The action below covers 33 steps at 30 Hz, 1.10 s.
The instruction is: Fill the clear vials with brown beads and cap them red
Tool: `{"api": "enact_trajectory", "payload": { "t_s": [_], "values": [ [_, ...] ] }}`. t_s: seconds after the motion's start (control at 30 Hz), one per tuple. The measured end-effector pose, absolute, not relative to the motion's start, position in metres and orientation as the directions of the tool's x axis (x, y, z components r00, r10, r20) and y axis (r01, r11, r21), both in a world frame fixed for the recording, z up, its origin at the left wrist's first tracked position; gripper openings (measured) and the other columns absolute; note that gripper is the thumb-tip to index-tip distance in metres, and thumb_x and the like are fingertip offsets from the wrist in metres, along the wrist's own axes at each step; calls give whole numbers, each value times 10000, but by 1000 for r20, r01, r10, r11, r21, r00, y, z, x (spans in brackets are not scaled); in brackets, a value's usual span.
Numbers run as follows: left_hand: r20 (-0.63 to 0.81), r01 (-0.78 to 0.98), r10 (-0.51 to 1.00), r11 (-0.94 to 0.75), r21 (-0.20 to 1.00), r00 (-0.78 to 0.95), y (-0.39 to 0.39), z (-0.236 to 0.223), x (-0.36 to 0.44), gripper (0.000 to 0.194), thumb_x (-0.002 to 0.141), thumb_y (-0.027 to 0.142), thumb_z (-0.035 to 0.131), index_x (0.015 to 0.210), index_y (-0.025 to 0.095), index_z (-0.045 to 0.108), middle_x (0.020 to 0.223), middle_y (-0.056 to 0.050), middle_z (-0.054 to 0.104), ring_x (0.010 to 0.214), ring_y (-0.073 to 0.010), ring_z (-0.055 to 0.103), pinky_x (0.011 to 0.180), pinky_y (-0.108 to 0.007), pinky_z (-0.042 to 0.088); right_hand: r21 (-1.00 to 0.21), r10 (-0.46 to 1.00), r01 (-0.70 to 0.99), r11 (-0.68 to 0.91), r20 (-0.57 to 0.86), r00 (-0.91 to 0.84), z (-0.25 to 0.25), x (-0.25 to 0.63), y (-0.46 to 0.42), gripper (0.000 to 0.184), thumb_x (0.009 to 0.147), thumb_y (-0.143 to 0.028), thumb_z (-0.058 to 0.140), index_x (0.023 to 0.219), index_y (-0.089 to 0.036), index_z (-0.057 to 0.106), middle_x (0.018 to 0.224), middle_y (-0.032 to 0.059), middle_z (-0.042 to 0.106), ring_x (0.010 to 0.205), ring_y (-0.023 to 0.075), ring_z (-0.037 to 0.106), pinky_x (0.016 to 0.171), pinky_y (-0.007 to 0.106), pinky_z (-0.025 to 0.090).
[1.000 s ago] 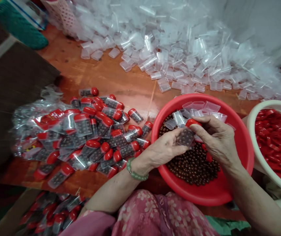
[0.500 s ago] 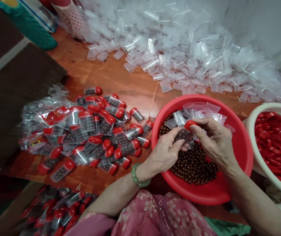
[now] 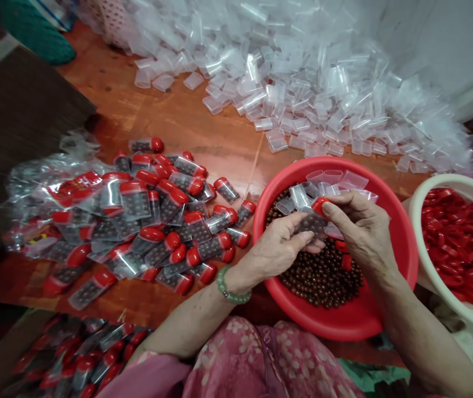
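Observation:
Over the red basin [image 3: 389, 309], my left hand [image 3: 276, 246] grips a clear plastic case [image 3: 311, 224] filled with small dark balls. At the case's upper end, my right hand [image 3: 358, 226] pinches a red cap [image 3: 319, 204] that touches the case mouth; whether it is fully seated I cannot tell. Under my hands the basin holds loose brown balls [image 3: 323, 282], several clear empty cases [image 3: 300, 196] and a few red caps [image 3: 346, 261]. A green bead bracelet [image 3: 230, 290] circles my left wrist.
Red-capped filled cases [image 3: 170, 221] lie heaped left of the basin, beside a crumpled plastic bag [image 3: 29, 193]. Clear empty cases [image 3: 294, 99] pile up along the back. A white tub [image 3: 421, 232] of red caps [image 3: 460, 249] stands at right. More capped cases [image 3: 83, 359] sit lower left.
The view has shifted slightly, so the heap and tub appear further left. Both hands keep hold of the case and cap, nearly in place; more red caps show below my right hand.

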<state>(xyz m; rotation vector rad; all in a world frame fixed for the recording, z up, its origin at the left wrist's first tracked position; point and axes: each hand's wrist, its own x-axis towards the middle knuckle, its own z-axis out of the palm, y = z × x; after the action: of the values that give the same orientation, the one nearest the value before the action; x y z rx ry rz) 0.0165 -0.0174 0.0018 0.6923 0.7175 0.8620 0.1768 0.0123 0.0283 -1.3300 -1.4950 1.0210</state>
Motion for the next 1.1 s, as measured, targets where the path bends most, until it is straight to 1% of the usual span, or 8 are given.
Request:
{"api": "enact_trajectory", "payload": {
  "t_s": [0.17, 0.37, 0.53, 0.63, 0.73, 0.8, 0.87, 1.1],
  "values": [
    [-264, -462, 839, 494, 737, 476, -18, 3, 16, 337, 850, 265, 746, 1152, 123, 696, 1031, -79, 727, 870, -152, 724, 836, -286, 605, -892, 978, 415, 182, 120, -171, 27, 187, 15, 78, 876, -296, 712, 850, -223, 721, 728, -25, 689, 636, 114, 612, 604, 243, 504],
    [-278, -453, 846, 488, 746, 454, -18, 2, 18, 331, 839, 221, 734, 1155, 125, 708, 1011, -64, 726, 828, -131, 711, 801, -264, 603, -726, 917, 566, 390, 255, -305, 31, 191, 15, 79, 916, -245, 650, 878, -209, 709, 752, -14, 706, 651, 118, 632, 624, 245, 503],
    [-270, -458, 849, 482, 747, 454, -18, 2, 17, 245, 846, 206, 713, 1073, 115, 712, 1002, -61, 730, 806, -124, 708, 808, -266, 597, -647, 860, 567, 510, 366, -356, 30, 190, 12, 35, 926, -222, 644, 947, -215, 672, 772, -10, 708, 656, 128, 652, 630, 246, 519],
    [-245, -494, 856, 472, 730, 455, -18, 1, 17, 241, 849, 242, 721, 1056, 119, 717, 992, -67, 739, 858, -149, 717, 840, -271, 575, -522, 802, 609, 597, 366, -472, 25, 192, 8, 354, 896, -364, 699, 1188, -190, 602, 920, 60, 722, 780, 204, 701, 684, 316, 565],
    [-229, -533, 860, 470, 704, 456, -18, -1, 17, 279, 831, 277, 744, 1062, 123, 711, 1004, -79, 747, 884, -170, 723, 875, -296, 554, -334, 745, 667, 666, 348, -569, 20, 192, 3, 695, 861, -459, 704, 1399, -113, 432, 1153, 195, 684, 958, 312, 709, 754, 423, 595],
    [-218, -545, 870, 453, 705, 442, -17, -1, 19, 280, 821, 272, 750, 1054, 123, 709, 1012, -82, 750, 912, -186, 722, 918, -325, 542, -240, 732, 701, 671, 361, -577, 16, 189, 1, 702, 879, -415, 655, 1433, -88, 374, 1214, 240, 651, 1011, 352, 696, 778, 470, 596],
    [-201, -543, 886, 421, 726, 418, -17, -1, 20, 253, 814, 244, 745, 1033, 122, 714, 1010, -77, 753, 952, -194, 716, 964, -336, 525, -185, 726, 723, 665, 387, -569, 14, 187, 1, 659, 879, -358, 618, 1427, -90, 369, 1198, 237, 651, 995, 356, 692, 774, 482, 595],
    [-195, -534, 888, 413, 738, 417, -16, 2, 19, 200, 836, 224, 714, 1007, 122, 728, 1039, -69, 761, 994, -189, 704, 1008, -318, 491, -92, 648, 701, 708, 482, -591, 9, 185, 6, 621, 867, -360, 607, 1388, -88, 406, 1072, 212, 673, 879, 328, 672, 718, 453, 587]
  ]
}}
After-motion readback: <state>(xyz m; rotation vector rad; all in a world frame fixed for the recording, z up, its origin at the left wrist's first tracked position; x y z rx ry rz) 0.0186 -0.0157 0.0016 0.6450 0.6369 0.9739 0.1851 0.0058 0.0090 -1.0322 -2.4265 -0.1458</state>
